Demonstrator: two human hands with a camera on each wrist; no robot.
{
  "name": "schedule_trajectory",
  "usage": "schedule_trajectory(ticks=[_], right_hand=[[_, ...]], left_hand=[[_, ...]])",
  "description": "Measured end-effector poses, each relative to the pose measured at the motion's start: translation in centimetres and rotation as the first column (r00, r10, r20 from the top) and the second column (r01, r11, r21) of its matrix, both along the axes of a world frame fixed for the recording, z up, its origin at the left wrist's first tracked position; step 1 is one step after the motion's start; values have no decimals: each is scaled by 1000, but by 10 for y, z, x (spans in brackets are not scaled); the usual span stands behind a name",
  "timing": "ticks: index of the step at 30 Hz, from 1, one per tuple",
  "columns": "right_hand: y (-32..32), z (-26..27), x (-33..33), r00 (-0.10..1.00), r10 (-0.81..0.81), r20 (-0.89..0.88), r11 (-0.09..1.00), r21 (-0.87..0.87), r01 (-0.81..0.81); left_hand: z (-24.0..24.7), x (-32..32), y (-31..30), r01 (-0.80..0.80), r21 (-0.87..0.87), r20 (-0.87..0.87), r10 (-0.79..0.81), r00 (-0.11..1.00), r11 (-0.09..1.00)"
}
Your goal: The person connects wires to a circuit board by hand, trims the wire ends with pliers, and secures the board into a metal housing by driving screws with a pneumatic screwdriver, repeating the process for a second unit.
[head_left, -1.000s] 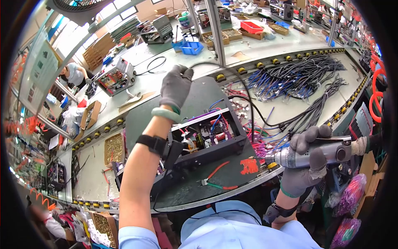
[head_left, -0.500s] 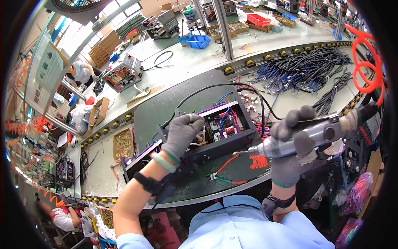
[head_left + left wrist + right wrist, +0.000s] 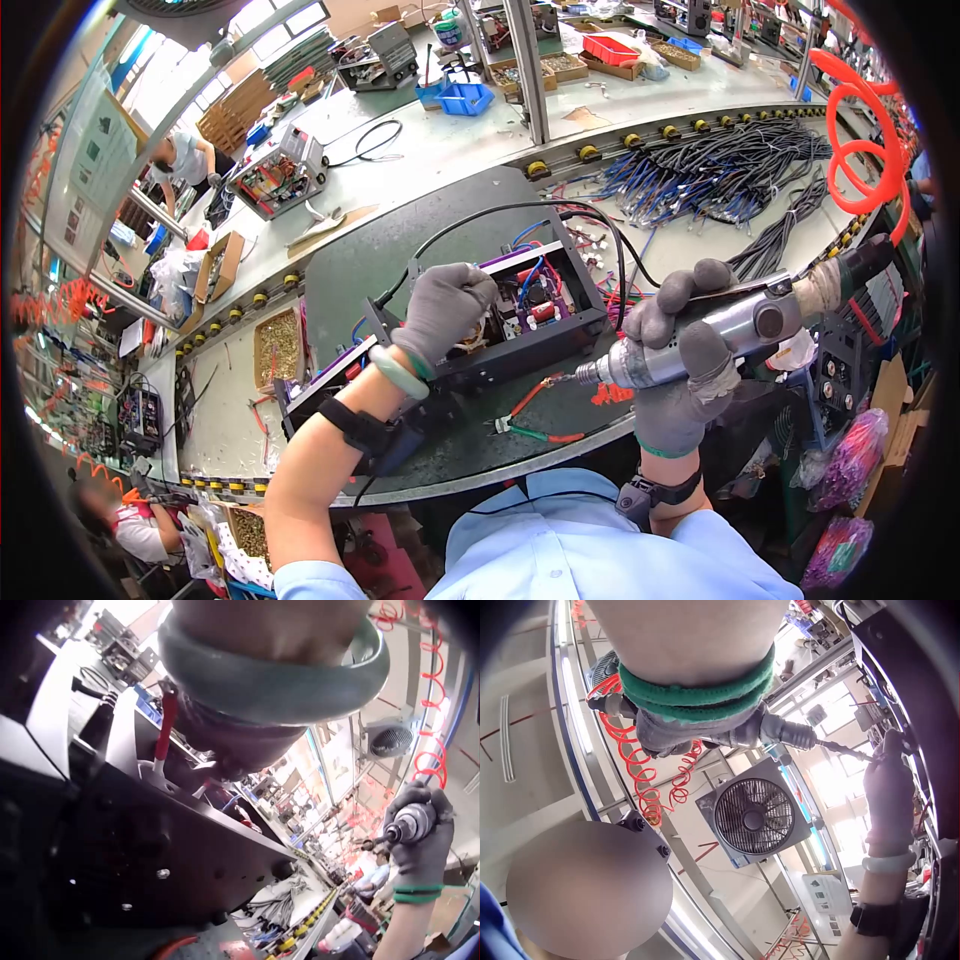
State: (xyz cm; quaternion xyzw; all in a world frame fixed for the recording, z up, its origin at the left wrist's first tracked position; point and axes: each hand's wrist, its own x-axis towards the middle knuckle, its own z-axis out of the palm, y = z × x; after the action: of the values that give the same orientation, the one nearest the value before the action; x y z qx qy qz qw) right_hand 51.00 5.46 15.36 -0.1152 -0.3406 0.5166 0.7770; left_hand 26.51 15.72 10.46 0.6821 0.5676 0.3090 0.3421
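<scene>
My gloved left hand (image 3: 448, 312) is over the near wall of an open black metal chassis (image 3: 480, 372), fingers curled; I cannot tell what they hold. Circuit boards, white and blue wires and a red part (image 3: 543, 313) show inside the chassis. A black cable (image 3: 500, 207) arcs above it to its left end panel. In the left wrist view, a red-sleeved terminal (image 3: 166, 727) stands by the chassis edge. My gloved right hand (image 3: 680, 370) grips a silver pneumatic screwdriver (image 3: 735, 325), its bit pointing left over the red-and-green-handled cutters (image 3: 525, 420).
Black cables with blue ends (image 3: 700, 180) are heaped at the back right. A cardboard tray of small brass-coloured parts (image 3: 278, 350) sits left of the dark mat (image 3: 350, 250). A red coiled hose (image 3: 850, 140) hangs at right. Yellow rollers (image 3: 590, 152) line the bench edges.
My left hand has let go of the black cable it held up and come down to the chassis. My right hand has moved left with the screwdriver, nearer the chassis.
</scene>
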Motion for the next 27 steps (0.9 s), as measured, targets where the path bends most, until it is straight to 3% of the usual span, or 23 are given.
schedule_trajectory(ticks=[1, 2, 4, 5, 6, 7, 8, 9, 10, 12, 13, 15, 17, 18, 20, 21, 22, 24, 26, 27], right_hand=[[-1, 0, 0, 1000, 17, 1, 1000, -14, -17], [-1, -1, 0, 1000, 17, 4, 1000, -15, -17], [-1, -3, -1, 1000, 8, -3, 1000, -16, -8], [1, -3, -2, 1000, 8, -1, 1000, -18, -9], [4, -2, -5, 999, 41, -30, 999, -9, -42], [6, -1, -8, 995, 76, -58, 997, 2, -76], [7, 1, -11, 995, 80, -54, 997, 4, -80], [8, 2, -14, 996, 86, -35, 996, -3, -86], [9, 3, -15, 996, 90, -17, 996, -10, -91], [10, 0, -15, 993, 110, -33, 994, -16, -111], [12, -2, -12, 994, 105, -9, 994, -12, -105], [18, -7, -8, 995, 99, 17, 995, -7, -99], [30, -11, -7, 996, 86, -14, 996, -2, -86], [43, -15, -7, 990, 136, -32, 984, 120, -131], [59, -9, -14, 960, 244, -135, 968, 97, -232], [68, -9, -25, 992, 99, -80, 993, 77, -93], [74, -4, -32, 987, 123, -107, 992, 46, -119], [87, -4, -44, 999, 39, -14, 999, 31, -38], [102, -10, -57, 999, -46, 22, 998, 45, 45], [101, -12, -59, 999, -18, 46, 1000, 4, 18]], left_hand=[[-2, -4, -3, 9, -124, 254, 23, 967, 992], [8, -10, -5, 10, -125, 256, 23, 966, 992], [35, -25, -4, 115, -530, 344, 90, 934, 840], [47, -25, -1, 101, -577, 204, 23, 979, 811], [47, -25, 6, 101, -577, 208, 26, 978, 811], [44, -25, 14, 133, -537, -28, -175, 984, 833], [42, -23, 18, 174, -503, -271, -346, 898, 846], [48, -9, 17, 159, -441, -546, -405, 733, 883], [52, 4, 6, 124, -307, -716, -315, 623, 944], [46, 1, -7, 154, -126, -761, -195, 619, 980], [44, -3, -14, 155, -129, -759, -199, 620, 979], [43, -17, -28, 30, -28, -514, -40, 857, 999], [41, -19, -45, 40, 9, -506, -29, 862, 999], [38, -19, -53, 47, 53, -496, -14, 868, 997], [30, -13, -52, 64, 110, -545, 7, 838, 992], [36, -8, -47, 65, 41, -621, -26, 784, 997], [40, -4, -41, 61, -28, -689, -63, 722, 998], [35, 1, -28, 69, 19, -674, -38, 738, 997], [40, 14, -8, 8, -221, -786, -183, 590, 975], [43, 16, 1, 15, -287, -782, -243, 575, 958]])
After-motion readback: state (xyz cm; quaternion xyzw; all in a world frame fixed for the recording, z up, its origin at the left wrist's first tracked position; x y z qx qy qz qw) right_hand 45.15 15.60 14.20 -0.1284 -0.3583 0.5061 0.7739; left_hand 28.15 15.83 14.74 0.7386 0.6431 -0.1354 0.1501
